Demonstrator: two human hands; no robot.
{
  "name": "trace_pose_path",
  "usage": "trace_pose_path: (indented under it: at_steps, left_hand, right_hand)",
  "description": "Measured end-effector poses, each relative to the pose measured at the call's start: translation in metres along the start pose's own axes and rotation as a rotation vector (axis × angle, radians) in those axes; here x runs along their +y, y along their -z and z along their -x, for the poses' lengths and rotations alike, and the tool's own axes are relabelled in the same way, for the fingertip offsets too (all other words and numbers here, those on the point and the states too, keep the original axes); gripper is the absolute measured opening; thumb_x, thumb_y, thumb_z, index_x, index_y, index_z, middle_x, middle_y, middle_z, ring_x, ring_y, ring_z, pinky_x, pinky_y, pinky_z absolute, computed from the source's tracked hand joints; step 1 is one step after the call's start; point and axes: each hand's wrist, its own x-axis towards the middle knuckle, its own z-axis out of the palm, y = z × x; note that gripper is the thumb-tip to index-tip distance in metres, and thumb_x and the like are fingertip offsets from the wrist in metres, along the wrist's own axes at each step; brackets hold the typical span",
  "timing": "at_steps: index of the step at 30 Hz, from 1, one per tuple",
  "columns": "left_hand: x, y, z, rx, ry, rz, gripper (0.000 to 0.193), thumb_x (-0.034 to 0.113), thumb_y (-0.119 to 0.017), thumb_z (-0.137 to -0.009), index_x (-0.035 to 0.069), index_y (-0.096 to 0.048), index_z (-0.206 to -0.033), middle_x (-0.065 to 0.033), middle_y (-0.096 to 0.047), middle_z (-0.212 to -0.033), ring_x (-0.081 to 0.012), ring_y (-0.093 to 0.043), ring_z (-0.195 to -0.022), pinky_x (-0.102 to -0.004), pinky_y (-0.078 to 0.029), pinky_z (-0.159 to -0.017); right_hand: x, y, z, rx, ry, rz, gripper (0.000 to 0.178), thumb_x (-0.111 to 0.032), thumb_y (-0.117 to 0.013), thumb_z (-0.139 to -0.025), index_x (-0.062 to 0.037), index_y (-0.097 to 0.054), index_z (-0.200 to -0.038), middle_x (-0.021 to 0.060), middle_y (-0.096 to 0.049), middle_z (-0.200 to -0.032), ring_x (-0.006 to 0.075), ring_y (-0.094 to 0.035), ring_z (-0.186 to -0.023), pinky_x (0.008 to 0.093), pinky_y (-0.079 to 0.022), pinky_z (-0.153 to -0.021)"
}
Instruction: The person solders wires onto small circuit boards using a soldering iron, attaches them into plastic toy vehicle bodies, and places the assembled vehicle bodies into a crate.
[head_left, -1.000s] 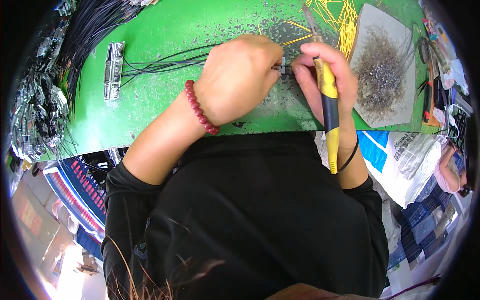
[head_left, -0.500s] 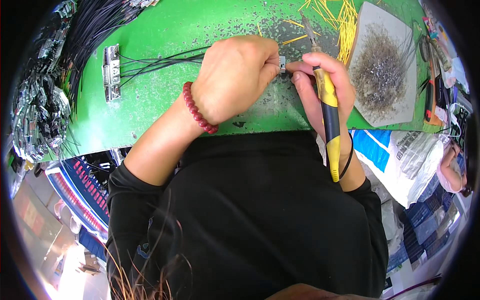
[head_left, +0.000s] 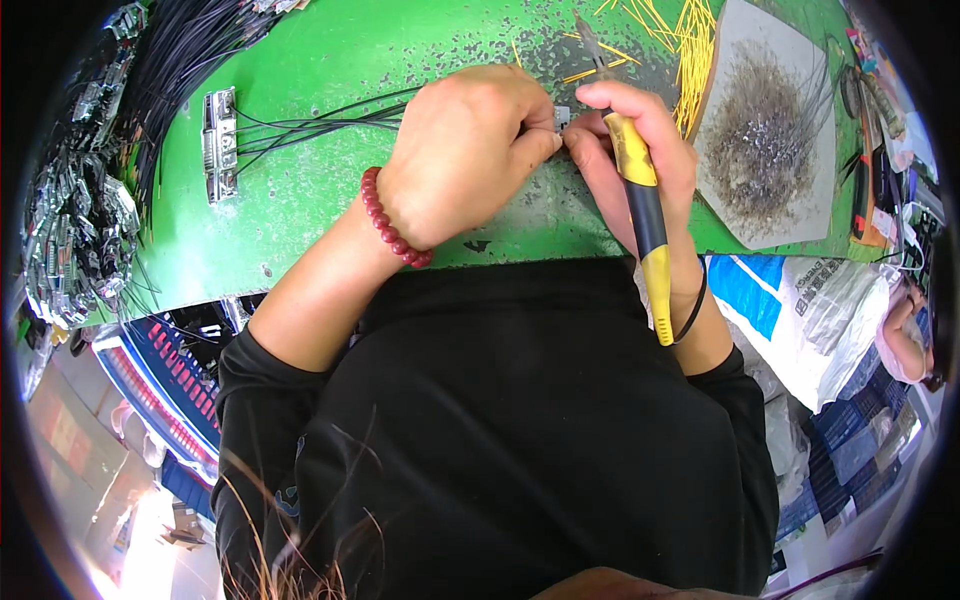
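My left hand (head_left: 475, 160) is closed, its back toward me, above the black wires (head_left: 340, 115) that run under it from a silver metal part (head_left: 219, 145) lying at the left. By the thumb and fingertips pokes out a small pale connector (head_left: 562, 116); how the fingers grip it is mostly hidden. Between thumb and fingers my right hand (head_left: 640, 150) grips a yellow-and-black soldering iron (head_left: 647, 215), its metal end pointing away from me. The right thumb and a fingertip also come up against the connector, facing the left hand's fingertips.
Yellow wires (head_left: 692, 70) lie scattered at the back right of the green worktable (head_left: 300, 220). A grey board (head_left: 735, 200) with a dark, speckled residue patch is to their right. Bundled black wires (head_left: 190, 60) with silver parts (head_left: 85, 220) fill the left. Tools crowd the right edge.
The soldering iron and my right hand have shifted slightly left and away from me, toward the left fingertips. My left hand has barely moved.
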Motion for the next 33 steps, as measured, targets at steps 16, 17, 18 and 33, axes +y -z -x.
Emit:
trace_pose_path:
  at_steps: [16, 17, 18, 33]
  left_hand:
    - [0.005, -0.009, -0.009, 0.06, -0.065, -0.123, 0.005, 0.002, -0.062, -0.072, 0.002, -0.058, -0.07, -0.0121, -0.061, -0.074, -0.0321, -0.061, -0.072, -0.0406, -0.049, -0.063]
    - [0.006, -0.009, -0.009, 0.054, -0.04, -0.107, 0.005, 0.002, -0.062, -0.071, 0.002, -0.058, -0.07, -0.0118, -0.062, -0.075, -0.0317, -0.061, -0.072, -0.0401, -0.049, -0.063]
    - [0.007, -0.01, -0.009, 0.047, -0.015, -0.091, 0.005, 0.001, -0.063, -0.071, 0.001, -0.058, -0.071, -0.0116, -0.062, -0.076, -0.0313, -0.061, -0.072, -0.0395, -0.049, -0.064]
    - [0.01, -0.006, -0.009, 0.008, -0.003, -0.142, 0.007, -0.002, -0.064, -0.073, -0.001, -0.057, -0.071, -0.0117, -0.064, -0.079, -0.0281, -0.062, -0.073, -0.0354, -0.05, -0.065]
  right_hand:
    - [0.018, 0.138, 0.06, 0.65, -0.169, -0.125, 0.028, -0.011, -0.056, -0.08, 0.0087, -0.061, -0.1, 0.0082, -0.059, -0.081, 0.0079, -0.049, -0.059, 0.0176, -0.038, -0.055]
    - [0.022, 0.144, 0.061, 0.724, -0.137, -0.136, 0.022, -0.006, -0.056, -0.078, 0.0073, -0.059, -0.095, 0.007, -0.057, -0.079, 0.0081, -0.05, -0.059, 0.0178, -0.039, -0.055]
    - [0.025, 0.153, 0.064, 0.717, -0.109, -0.136, 0.016, -0.001, -0.057, -0.076, 0.0043, -0.056, -0.09, 0.0062, -0.056, -0.079, 0.0082, -0.05, -0.059, 0.0183, -0.041, -0.056]
    - [0.044, 0.168, 0.064, 0.847, -0.193, 0.127, 0.008, 0.001, -0.057, -0.078, 0.0019, -0.058, -0.086, 0.007, -0.058, -0.075, 0.012, -0.056, -0.062, 0.0215, -0.046, -0.059]
